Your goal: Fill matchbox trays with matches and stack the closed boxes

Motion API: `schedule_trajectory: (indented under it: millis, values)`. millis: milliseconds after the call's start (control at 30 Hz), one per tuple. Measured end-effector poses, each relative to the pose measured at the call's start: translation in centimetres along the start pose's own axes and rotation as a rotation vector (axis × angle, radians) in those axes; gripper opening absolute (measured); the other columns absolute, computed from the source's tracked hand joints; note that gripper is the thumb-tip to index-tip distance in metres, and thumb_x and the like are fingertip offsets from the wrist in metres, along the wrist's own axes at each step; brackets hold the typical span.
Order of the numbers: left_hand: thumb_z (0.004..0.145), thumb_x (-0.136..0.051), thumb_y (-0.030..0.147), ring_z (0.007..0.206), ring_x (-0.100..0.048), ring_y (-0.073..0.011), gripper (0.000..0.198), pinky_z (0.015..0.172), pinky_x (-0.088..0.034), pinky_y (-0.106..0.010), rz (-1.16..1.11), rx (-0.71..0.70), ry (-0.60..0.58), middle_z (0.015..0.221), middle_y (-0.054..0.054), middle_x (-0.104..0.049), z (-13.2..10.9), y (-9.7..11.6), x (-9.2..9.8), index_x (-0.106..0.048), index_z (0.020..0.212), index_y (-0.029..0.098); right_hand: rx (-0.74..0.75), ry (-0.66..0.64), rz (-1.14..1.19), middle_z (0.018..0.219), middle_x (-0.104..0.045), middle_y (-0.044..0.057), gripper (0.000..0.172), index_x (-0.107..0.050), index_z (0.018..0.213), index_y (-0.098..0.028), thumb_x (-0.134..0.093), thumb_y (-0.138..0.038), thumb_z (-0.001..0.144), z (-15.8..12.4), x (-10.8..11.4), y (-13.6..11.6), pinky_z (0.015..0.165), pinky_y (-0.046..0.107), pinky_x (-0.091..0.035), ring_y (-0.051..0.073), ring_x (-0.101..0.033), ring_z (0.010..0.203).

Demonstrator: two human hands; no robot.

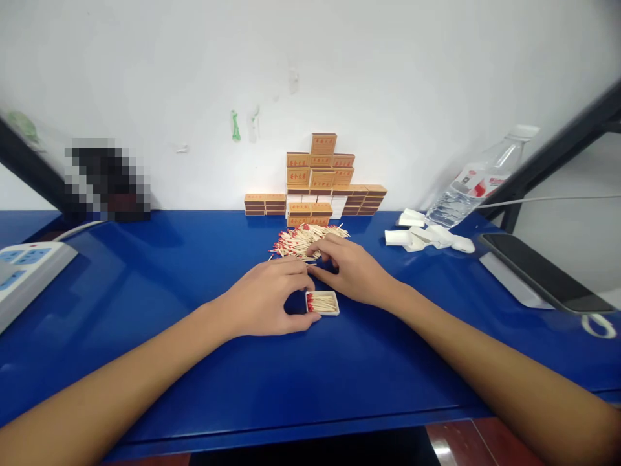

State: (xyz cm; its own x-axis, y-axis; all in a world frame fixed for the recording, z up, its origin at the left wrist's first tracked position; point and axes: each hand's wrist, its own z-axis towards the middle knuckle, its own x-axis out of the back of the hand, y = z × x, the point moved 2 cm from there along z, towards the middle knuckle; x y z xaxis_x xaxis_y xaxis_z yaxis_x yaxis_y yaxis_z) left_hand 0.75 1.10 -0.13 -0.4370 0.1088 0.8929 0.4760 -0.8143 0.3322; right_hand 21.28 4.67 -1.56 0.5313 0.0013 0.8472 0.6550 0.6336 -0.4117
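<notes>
Left hand (272, 294) pinches the tray (334, 312) by opposite edges, well inside the table edge (291, 432).

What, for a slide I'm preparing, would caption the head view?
Left hand holds a white tray of matches, right hand at the loose match pile, stacked matchboxes behind.

Bright, even light, probably from overhead; soft sheen on the blue surface (369, 375), glare on the floor (460, 445), stretched edges, heaped matches (298, 241) slightly soft.
</notes>
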Motion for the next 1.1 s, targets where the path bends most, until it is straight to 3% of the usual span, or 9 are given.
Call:
schedule_trajectory:
  millis: [333, 600, 767, 1100]
  values:
    - [0.092, -0.072, 0.044, 0.091, -0.067, -0.0220, 0.027, 0.082, -0.053, -0.036, 0.041, -0.013, 0.002, 0.094, -0.004, -0.069, 0.1, -0.5, 0.0, -0.074, 0.101, 0.019, 0.027, 0.013, -0.049, 0.095, -0.060, 0.004, 0.008, -0.064, 0.096, -0.020, -0.066, -0.025, 0.101, 0.5, -0.3, 0.5, 0.072, 0.030, -0.042, 0.018, -0.056, 0.082]
    - [0.092, -0.072, 0.041, 0.092, -0.066, -0.0228, 0.023, 0.083, -0.053, -0.037, 0.105, 0.047, 0.058, 0.092, -0.004, -0.070, 0.3, -1.3, 0.5, -0.072, 0.097, 0.018, 0.012, 0.016, 0.017, 0.092, -0.058, 0.002, 0.009, -0.062, 0.095, -0.020, -0.064, -0.025, 0.102, -0.3, 2.1, 1.6, 0.073, 0.030, -0.043, 0.017, -0.055, 0.078]
    - [0.091, -0.073, 0.036, 0.092, -0.065, -0.0224, 0.019, 0.083, -0.054, -0.037, 0.115, 0.040, 0.112, 0.093, -0.003, -0.072, 0.4, -1.4, 0.6, -0.070, 0.095, 0.018, 0.029, -0.071, 0.048, 0.093, -0.059, 0.002, 0.008, -0.065, 0.095, -0.021, -0.066, -0.027, 0.101, -0.7, 3.2, 0.3, 0.071, 0.030, -0.042, 0.017, -0.055, 0.080]
    - [0.094, -0.071, 0.038, 0.095, -0.066, -0.0233, 0.021, 0.087, -0.055, -0.038, 0.079, 0.038, 0.087, 0.093, -0.005, -0.071, 0.4, -1.2, 0.3, -0.070, 0.094, 0.018, 0.019, -0.175, 0.102, 0.089, -0.063, 0.002, 0.010, -0.070, 0.092, -0.020, -0.068, -0.025, 0.100, -1.1, 2.0, -2.4, 0.071, 0.029, -0.041, 0.015, -0.056, 0.078]
